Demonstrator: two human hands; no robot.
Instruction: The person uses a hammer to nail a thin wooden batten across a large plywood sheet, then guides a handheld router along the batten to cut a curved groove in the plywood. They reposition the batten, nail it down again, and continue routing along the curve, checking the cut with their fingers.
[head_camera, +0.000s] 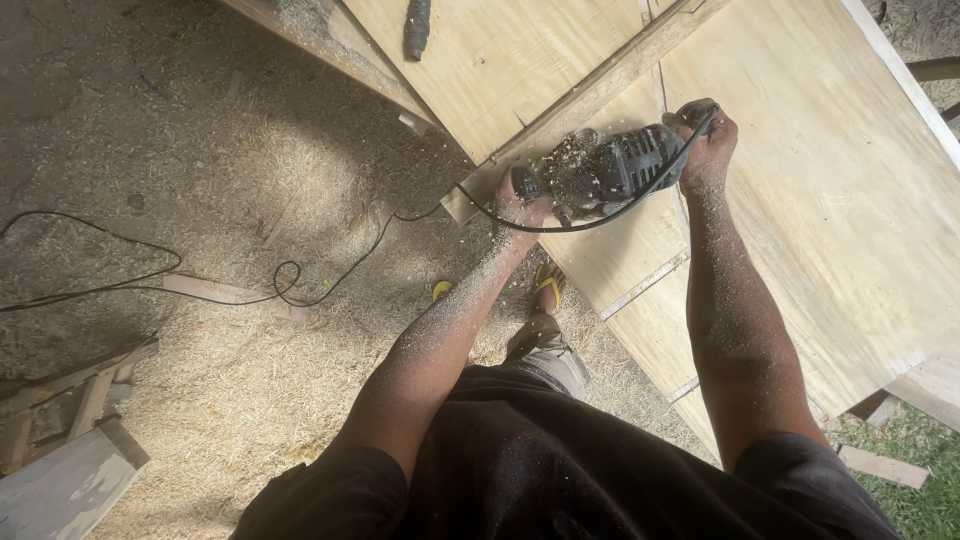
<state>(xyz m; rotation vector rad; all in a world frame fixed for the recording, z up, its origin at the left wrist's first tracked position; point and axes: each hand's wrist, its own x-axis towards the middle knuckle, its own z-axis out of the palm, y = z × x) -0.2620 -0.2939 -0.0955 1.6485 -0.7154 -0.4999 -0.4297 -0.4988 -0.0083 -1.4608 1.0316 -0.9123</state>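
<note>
**Both hands on a power tool over plywood**

A dark grey handheld power tool sits between the two hands, pressed onto a long wooden strip that lies aslant across a pale plywood sheet. The left hand is clenched around the tool's front knob, at the near end of the strip where it ends over the sheet's edge. The right hand is wrapped around the rear handle, farther out over the sheet. Both forearms are dusted with fine sawdust, and chips fly up around the tool, just beyond the left hand.

A black power cord leaves the tool near the right hand, loops under the tool's body on the side toward the person, passes the left hand and runs off to the left across the floor, where it forms a small loop. The floor on that side is thick with wood shavings.

Beyond both hands, a second plywood sheet lies on the far side of the strip, with a dark handle-like object lying on it, well apart from the hands. Thin wooden battens show beneath the sheet's near edge, between the two forearms. Below the left hand, a foot in a yellow sandal stands on the shavings. Far to the left and toward the person lie wooden offcuts. Below the right elbow, a patch of grass shows.
</note>
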